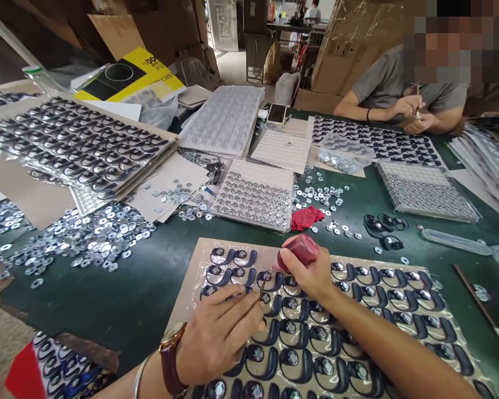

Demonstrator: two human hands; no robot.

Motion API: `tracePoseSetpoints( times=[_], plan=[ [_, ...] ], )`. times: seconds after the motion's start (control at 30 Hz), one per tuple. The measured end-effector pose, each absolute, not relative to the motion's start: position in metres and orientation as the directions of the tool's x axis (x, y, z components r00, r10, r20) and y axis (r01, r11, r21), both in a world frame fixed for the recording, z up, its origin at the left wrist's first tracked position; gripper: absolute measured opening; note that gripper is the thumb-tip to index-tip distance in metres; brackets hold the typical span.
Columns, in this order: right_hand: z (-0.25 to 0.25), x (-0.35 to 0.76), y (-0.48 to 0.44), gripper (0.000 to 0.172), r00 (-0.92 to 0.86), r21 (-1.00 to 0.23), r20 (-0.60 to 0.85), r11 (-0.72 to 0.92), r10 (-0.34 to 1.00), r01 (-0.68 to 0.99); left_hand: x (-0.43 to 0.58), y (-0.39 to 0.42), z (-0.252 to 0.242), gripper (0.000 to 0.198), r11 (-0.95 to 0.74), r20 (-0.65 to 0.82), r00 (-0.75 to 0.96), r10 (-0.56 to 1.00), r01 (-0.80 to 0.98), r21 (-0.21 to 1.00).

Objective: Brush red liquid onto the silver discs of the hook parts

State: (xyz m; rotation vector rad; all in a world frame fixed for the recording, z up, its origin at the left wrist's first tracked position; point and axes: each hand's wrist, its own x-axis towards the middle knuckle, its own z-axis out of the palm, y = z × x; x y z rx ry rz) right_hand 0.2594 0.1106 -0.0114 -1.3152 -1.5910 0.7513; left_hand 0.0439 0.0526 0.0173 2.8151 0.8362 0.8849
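Note:
My right hand (314,271) is closed around a small red squeeze bottle (301,251), its nozzle pointing down and left over a board (193,266). Rows of dark curved pieces with shiny faceted gems lie on this board under clear film. My left hand (222,332) rests low over the board's left part, fingers pressed together. From its fingertips sticks a thin, dark pointed tool (261,288), most of it hidden by the fingers. The tool's tip is close to a gem piece (266,276) just left of the bottle.
Loose metal washers (95,238) cover the table's left side. A tray of gems (253,197) and a red cloth (306,218) lie beyond the board. A stacked board of similar pieces (75,141) stands at left. Across the table, a co-worker (399,83) handles something small.

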Motion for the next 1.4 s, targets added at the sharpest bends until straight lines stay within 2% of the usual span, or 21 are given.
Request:
tracePoseSetpoints(
  times=[0.07,0.27,0.43,0.53,0.7,0.9,1.4],
  plan=[
    [-0.018,0.258,0.110,0.018,-0.007,-0.893,0.254,0.238,0.967,0.382,0.048,0.056,0.019,0.021,-0.859,0.518,0.695,0.499,0.475,0.191],
    [-0.025,0.256,0.108,0.018,-0.112,-0.961,0.109,0.133,0.988,0.244,0.054,0.056,0.022,0.024,-0.875,0.505,0.741,0.442,0.479,0.064],
    [-0.022,0.254,0.108,0.018,-0.164,-0.962,0.113,0.149,0.980,0.227,0.055,0.051,0.018,0.026,-0.869,0.502,0.755,0.421,0.494,-0.014],
    [-0.022,0.254,0.108,0.016,-0.191,-0.945,0.129,0.179,0.973,0.274,0.054,0.049,0.017,0.026,-0.874,0.483,0.768,0.420,0.486,-0.013],
    [-0.023,0.255,0.108,0.016,-0.136,-0.905,0.159,0.199,0.978,0.376,0.053,0.047,0.012,0.024,-0.865,0.491,0.759,0.427,0.501,-0.023],
    [-0.024,0.256,0.108,0.015,-0.100,-0.885,0.179,0.205,0.979,0.419,0.052,0.047,0.014,0.024,-0.871,0.448,0.781,0.434,0.492,-0.014],
    [-0.021,0.257,0.109,0.019,-0.034,-0.875,0.186,0.181,0.982,0.448,0.051,0.046,0.007,0.024,-0.864,0.484,0.748,0.454,0.502,0.035]
  ],
)
